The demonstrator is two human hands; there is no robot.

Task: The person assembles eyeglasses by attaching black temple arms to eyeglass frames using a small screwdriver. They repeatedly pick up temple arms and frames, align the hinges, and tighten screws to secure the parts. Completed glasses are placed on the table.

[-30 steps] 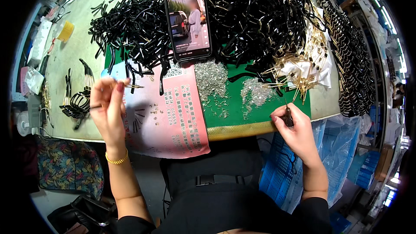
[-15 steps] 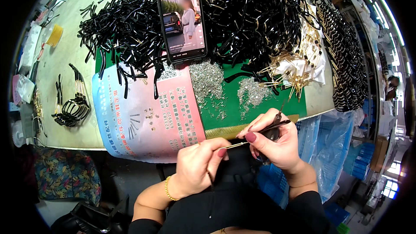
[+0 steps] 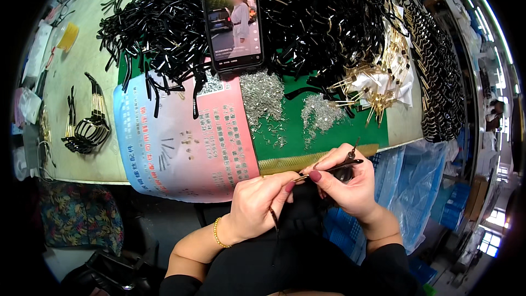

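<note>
My left hand (image 3: 256, 204), with a gold bead bracelet on its wrist, pinches a slim gold-and-dark eyeglass temple (image 3: 299, 178) between thumb and forefinger. A thin dark curved piece (image 3: 275, 221) hangs below its fingers. My right hand (image 3: 350, 187) meets it at the temple, thumb and fingers closed on a black tip (image 3: 355, 161). The same hand also holds a small dark screwdriver (image 3: 351, 155), its thin end pointing away from me. Where the pieces meet is partly covered by fingertips.
Black temples (image 3: 307, 16) heap across the back, behind a propped phone (image 3: 234, 33). Small silver screws (image 3: 263, 98) and another silver pile (image 3: 322, 114) lie on a green mat (image 3: 290, 131). Gold-stemmed temples (image 3: 386, 85) lie right; a printed sheet (image 3: 181, 131) and bundled temples (image 3: 94, 126) left.
My hands have drawn closer together, so less of the gold stem shows between them. More of the dark piece hangs below my left hand. The whole view has shifted slightly.
</note>
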